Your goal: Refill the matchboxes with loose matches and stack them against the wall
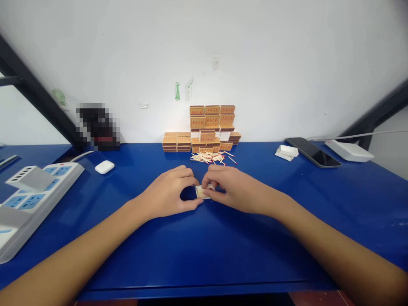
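The left hand [168, 191] pinches the likely light, crushable tray [199, 193] sensibly by its sides; what the right hand [239, 189] above holds, I can't tell.

Left forearm [95, 241]: bare from the frame edge at 8 o'clock, slim, tapering smoothly. Left hand [171, 191]: bare, slender-fingered. Right forearm [321, 231]: bare from 4 o'clock, similarly tapered. Right hand [239, 189]: bare, slender-fingered.

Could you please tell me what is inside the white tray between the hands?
Pale matchsticks lie in the left part of the white tray; the right hand covers much of the rest, hiding any contents there.
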A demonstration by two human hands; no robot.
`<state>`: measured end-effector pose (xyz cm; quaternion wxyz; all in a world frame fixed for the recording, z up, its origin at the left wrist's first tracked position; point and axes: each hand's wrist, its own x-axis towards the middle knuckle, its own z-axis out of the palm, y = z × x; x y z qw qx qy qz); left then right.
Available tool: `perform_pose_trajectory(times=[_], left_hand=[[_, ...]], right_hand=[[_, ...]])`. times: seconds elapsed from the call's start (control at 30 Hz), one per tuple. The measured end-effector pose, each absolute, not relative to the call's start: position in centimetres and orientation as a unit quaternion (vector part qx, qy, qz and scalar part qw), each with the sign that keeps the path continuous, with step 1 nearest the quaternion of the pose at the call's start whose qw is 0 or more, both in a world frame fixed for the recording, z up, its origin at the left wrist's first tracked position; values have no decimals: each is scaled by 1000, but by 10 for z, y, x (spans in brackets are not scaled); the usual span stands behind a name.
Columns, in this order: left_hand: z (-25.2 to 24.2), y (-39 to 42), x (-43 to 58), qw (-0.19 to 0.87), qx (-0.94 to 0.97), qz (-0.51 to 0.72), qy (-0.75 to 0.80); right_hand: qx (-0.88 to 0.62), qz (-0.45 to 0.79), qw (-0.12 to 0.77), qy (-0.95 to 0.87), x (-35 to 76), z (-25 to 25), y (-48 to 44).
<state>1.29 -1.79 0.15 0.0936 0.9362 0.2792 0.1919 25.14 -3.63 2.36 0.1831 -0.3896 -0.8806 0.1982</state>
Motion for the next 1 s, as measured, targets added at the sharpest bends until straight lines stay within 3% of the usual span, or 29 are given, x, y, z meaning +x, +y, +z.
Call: perform_pose_trajectory(times=[0.17,0.33,0.63,0.8,0.9,1.0], left_hand=[[2,-17,12,97,934,187,289],[2,-17,12,100,933,191,289],[4,-18,12,102,933,191,286],[3,-17,12,102,933,194,286],[2,-17,12,98,933,197,286],[2,-17,12,96,934,195,284]], right_hand=[[-420,132,222,-870,267,22,-24],[-505,89,189,-837,271,15,-13],[-628,142,152,-750,246,9,-15],[-600,172,172,-762,253,17,-15],[-504,172,216,-818,256,22,-21],[-421,180,196,-867,254,24,-28]])
